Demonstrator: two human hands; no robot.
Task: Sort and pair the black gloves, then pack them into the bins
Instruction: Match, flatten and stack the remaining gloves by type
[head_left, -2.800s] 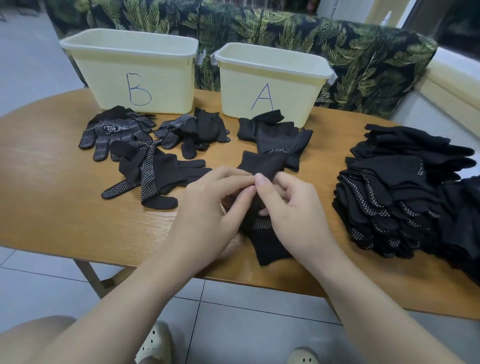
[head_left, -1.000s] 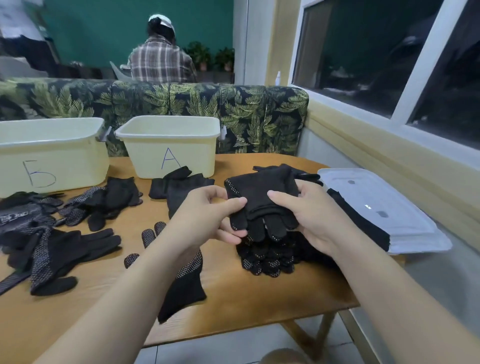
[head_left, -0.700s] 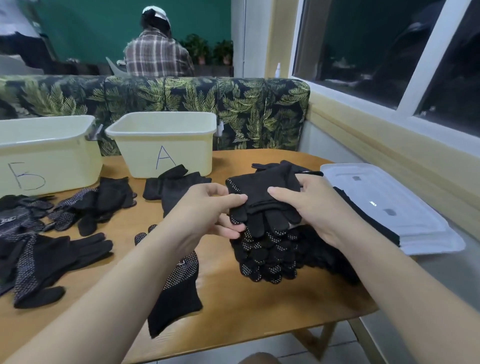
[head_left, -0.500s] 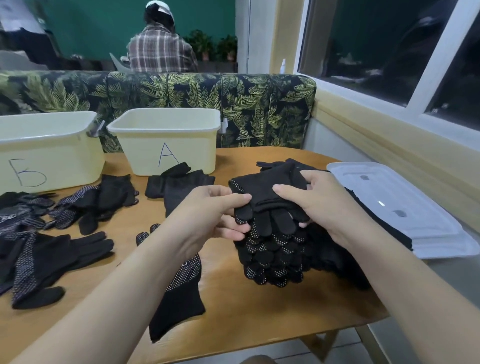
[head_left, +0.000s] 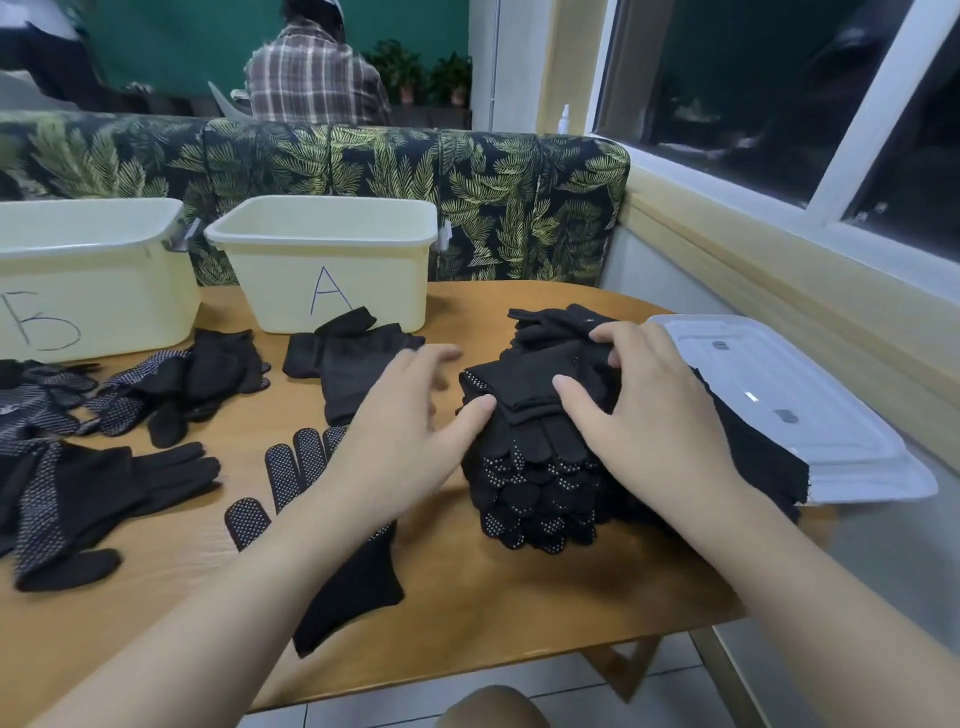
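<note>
**A:** What has moved since a moment ago?

**B:** The folded glove the two hands held up between them is now down on the glove stack (head_left: 540, 467). The left hand (head_left: 410, 431) has let go; its fingers are spread and slightly blurred, and only the thumb touches the stack's left edge. The right hand (head_left: 649, 410) lies over the top of the stack, fingers bent and pressing into the top glove (head_left: 524, 384); I cannot tell whether it pinches the cloth or only presses it

**A:** Where does everything sit relative to that stack?

**B:** Bin A (head_left: 332, 260) stands behind and to the left of the stack, at the back of the table (head_left: 519, 597). Bin B (head_left: 88, 270) is further left, beside bin A. A clear plastic lid (head_left: 810, 410) lies just to the right, partly under the gloves. A single dotted glove (head_left: 311, 514) lies flat to the left, partly under the left forearm. Small clusters of paired gloves (head_left: 171, 384) lie in front of both bins

**A:** How far along is the job?

**B:** Early, I judge. A few pairs are sorted before the bins, but no glove shows above either rim, and the tall stack awaits pairing
</note>
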